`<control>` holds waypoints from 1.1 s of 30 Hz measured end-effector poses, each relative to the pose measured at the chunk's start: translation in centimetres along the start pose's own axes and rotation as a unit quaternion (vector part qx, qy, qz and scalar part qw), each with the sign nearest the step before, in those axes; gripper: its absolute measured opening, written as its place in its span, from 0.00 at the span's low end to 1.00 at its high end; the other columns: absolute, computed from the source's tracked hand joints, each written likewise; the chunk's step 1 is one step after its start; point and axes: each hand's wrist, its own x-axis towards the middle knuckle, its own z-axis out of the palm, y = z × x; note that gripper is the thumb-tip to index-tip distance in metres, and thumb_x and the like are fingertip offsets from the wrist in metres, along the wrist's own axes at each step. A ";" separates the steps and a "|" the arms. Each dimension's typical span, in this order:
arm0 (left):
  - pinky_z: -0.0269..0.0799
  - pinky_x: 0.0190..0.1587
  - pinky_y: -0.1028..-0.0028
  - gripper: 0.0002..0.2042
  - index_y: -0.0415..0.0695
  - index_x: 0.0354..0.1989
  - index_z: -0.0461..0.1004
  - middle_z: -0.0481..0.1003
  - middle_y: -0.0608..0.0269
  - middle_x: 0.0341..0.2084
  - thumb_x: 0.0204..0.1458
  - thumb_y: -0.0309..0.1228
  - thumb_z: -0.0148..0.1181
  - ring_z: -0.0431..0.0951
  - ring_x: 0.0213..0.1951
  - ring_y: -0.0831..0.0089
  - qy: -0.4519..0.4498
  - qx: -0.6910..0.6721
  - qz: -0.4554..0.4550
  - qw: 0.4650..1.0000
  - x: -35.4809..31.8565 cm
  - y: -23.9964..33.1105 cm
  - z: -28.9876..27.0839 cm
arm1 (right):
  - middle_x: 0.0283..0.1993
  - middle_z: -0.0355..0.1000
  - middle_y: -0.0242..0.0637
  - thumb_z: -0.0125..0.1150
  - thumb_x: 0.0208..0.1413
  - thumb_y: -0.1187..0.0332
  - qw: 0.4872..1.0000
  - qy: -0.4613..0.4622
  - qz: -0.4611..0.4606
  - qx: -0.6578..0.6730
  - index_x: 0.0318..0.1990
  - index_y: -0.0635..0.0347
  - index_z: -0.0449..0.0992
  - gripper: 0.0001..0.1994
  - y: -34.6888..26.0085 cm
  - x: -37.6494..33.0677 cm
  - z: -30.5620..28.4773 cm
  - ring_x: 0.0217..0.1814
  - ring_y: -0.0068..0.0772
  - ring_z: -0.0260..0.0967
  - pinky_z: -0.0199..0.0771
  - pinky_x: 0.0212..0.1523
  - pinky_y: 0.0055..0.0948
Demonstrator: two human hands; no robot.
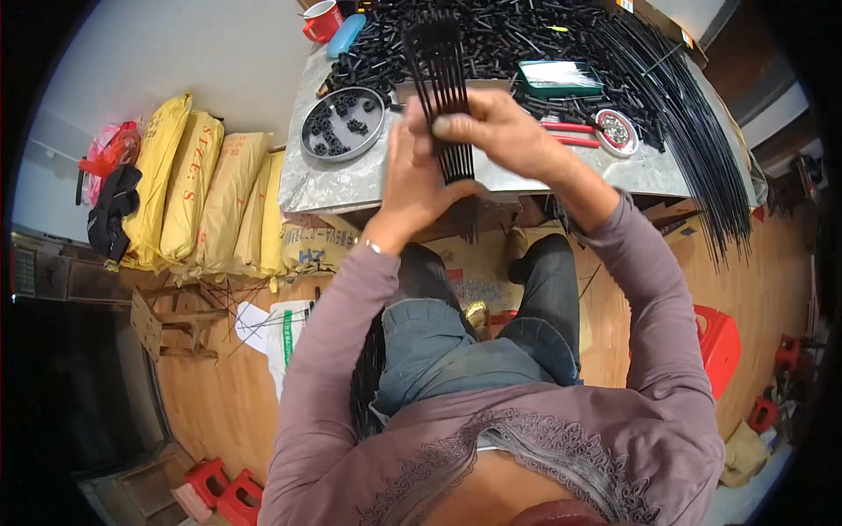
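Both hands up over the desk edge, gripping one bunch of black rods. Right hand wraps the bunch from the right — thumb pressed across the front, fingers curled behind, hidden. Left hand clamps from below; its fingers are behind the rods, can't tell how far they close. Rod tops fan out over the pile of black parts; lower ends stick out beneath the hands. Round tray of small black pieces to the left, red mug cut off at top edge. Long rods droop off the desk's right side. Yellow sacks on the floor, left.
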 end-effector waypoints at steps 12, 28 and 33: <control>0.68 0.50 0.75 0.31 0.40 0.64 0.57 0.69 0.58 0.54 0.50 0.27 0.59 0.70 0.48 0.74 -0.105 -0.395 -0.097 0.908 2.3 3.9 -6.9 | 0.34 0.76 0.32 0.50 0.61 0.72 0.998 0.030 0.023 -0.045 0.42 0.64 0.74 0.08 0.1 -2.2 1.7 0.42 0.24 0.72 0.70 0.49 0.27; 0.72 0.47 0.76 0.09 0.36 0.41 0.75 0.80 0.59 0.34 0.58 0.28 0.55 0.79 0.39 0.76 0.039 -0.398 -0.031 0.916 4.5 6.9 -5.6 | 0.35 0.75 0.43 0.57 0.48 0.64 0.680 0.168 0.243 -0.672 0.32 0.55 0.79 0.08 6.2 -3.6 -19.4 0.41 0.48 0.73 0.71 0.40 0.43; 0.72 0.46 0.77 0.09 0.37 0.41 0.75 0.80 0.60 0.33 0.58 0.28 0.55 0.79 0.39 0.76 0.042 -0.397 -0.045 0.916 4.4 6.6 -5.8 | 0.34 0.74 0.41 0.56 0.48 0.66 0.661 0.139 0.144 -0.723 0.30 0.54 0.78 0.06 7.5 -3.2 -20.1 0.39 0.47 0.72 0.71 0.39 0.43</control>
